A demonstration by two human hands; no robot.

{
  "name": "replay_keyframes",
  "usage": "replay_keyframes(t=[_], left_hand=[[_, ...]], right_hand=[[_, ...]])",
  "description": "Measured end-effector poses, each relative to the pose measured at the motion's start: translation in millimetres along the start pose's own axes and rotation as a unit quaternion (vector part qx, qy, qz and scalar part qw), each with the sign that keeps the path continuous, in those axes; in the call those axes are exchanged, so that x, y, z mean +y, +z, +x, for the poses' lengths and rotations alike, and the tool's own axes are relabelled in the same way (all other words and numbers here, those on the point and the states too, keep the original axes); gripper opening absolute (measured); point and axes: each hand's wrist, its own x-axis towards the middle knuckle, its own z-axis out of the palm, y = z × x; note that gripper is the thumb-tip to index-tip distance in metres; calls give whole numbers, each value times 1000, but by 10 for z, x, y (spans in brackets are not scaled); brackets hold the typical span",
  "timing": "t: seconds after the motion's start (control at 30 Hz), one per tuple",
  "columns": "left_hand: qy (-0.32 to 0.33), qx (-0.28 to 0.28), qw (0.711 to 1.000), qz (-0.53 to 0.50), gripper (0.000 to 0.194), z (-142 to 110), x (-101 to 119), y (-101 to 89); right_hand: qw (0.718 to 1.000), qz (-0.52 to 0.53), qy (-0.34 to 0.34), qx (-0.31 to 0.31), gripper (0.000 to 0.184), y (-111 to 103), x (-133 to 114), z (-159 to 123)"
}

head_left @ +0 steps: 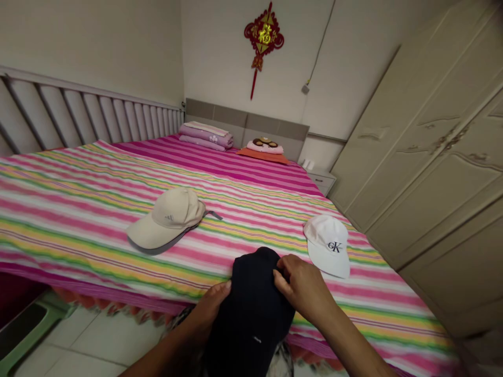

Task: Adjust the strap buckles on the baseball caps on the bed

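Observation:
A dark navy cap (249,309) is held at the near edge of the striped bed (98,209). My left hand (208,309) grips its left side, mostly under the fabric, with the thumb on top. My right hand (301,288) pinches the cap's right upper edge, fingers curled round the cloth. A beige cap (167,217) lies on the bed to the left. To the right, just beyond my right hand, lies a white cap (329,245) with a dark logo.
Folded purple bedding (206,136) and a pink pillow on an orange cloth (264,149) lie at the headboard. A tall cream wardrobe (432,173) stands on the right, with a small nightstand (320,180) beyond it. A green stool (27,327) stands on the tiled floor at the lower left.

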Motion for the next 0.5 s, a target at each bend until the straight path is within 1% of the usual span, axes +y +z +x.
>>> replay_keyframes(t=[0.1,0.17,0.23,0.3,0.37,0.5], left_hand=[[2,2,999,-45,33,146,-40,36],[-10,-9,996,-93,34,316,-76,74],[-30,-21,987,-156,35,537,-120,112],[-46,-23,977,-206,35,786,-166,153],[-51,-14,973,-226,36,1037,-205,202],[-60,-27,964,-256,37,1484,-254,332]], right_hand=[[1000,-21,5,15,10,-27,106,100],[999,-42,15,21,12,-79,207,204],[997,-64,23,24,14,-150,325,337],[996,-82,29,26,16,-228,455,486],[994,-98,31,28,16,-298,595,637],[990,-129,37,31,15,-389,889,910]])
